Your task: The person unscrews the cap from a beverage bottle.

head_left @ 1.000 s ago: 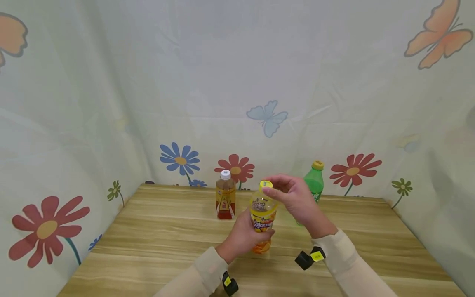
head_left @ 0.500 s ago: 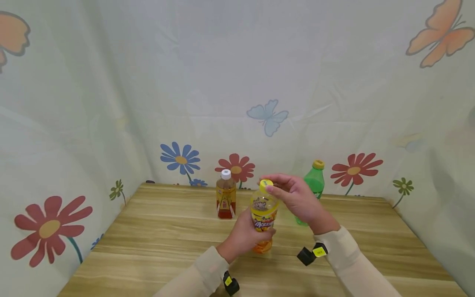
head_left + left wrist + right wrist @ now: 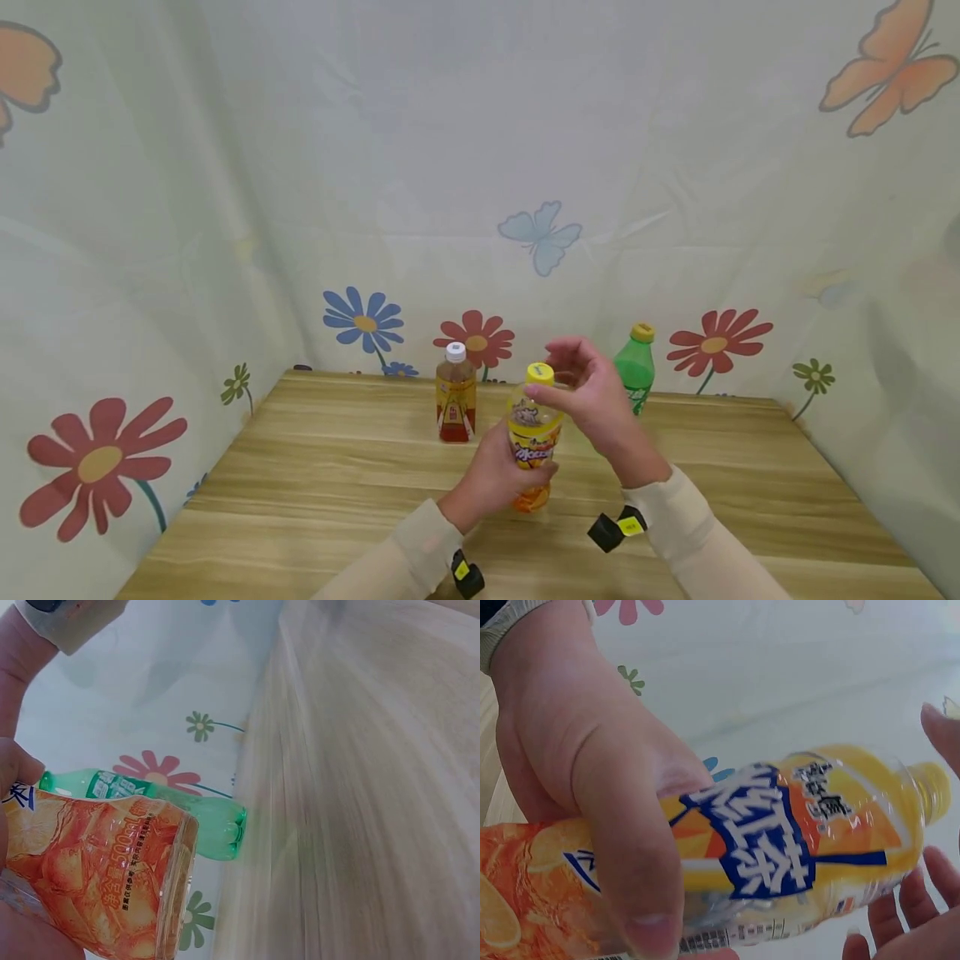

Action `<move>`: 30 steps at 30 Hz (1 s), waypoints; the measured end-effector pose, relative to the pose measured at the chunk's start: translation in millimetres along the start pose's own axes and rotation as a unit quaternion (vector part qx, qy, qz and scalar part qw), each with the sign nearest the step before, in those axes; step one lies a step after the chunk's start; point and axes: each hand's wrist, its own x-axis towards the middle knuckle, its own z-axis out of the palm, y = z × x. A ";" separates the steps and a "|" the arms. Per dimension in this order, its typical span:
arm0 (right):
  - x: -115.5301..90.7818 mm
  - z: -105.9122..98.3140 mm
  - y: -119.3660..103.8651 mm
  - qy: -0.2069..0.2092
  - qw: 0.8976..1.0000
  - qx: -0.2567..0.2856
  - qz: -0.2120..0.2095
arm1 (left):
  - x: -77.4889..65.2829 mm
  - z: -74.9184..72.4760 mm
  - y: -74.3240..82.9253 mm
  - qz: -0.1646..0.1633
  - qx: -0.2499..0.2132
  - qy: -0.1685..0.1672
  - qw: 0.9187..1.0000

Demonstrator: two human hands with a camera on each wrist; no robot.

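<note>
My left hand grips the lower half of a bottle of orange-labelled drink, thumb across its front. The bottle stands roughly upright, and a yellow cap sits on its neck. Around the cap, my right hand has its fingers spread and loosely bent, with the thumb at the near side of the neck. In the right wrist view, those fingers are apart from the neck and cap. The left wrist view shows the bottle's base and label up close; the cap is out of that view.
A bottle of reddish-brown drink with a white cap stands behind and left of the held bottle. Behind the right hand is a green bottle with a yellow cap, partly hidden. Flower-printed cloth encloses the wooden table.
My right hand's fingers have spread away from the cap, and its wrist has swung slightly left and down. My left hand and the bottle have stayed nearly in place.
</note>
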 end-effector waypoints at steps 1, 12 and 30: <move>-0.5 1.6 -0.8 0.013 1.000 -0.005 0.006 | -0.1 0.0 0.1 -0.001 0.002 0.001 1.000; -3.9 6.4 -5.6 0.075 0.995 -0.059 0.019 | -0.4 1.3 2.5 -0.011 -0.008 0.003 1.000; -3.7 6.4 -4.4 0.055 0.998 -0.036 0.025 | 1.6 1.5 -4.1 -0.013 -0.013 0.005 1.000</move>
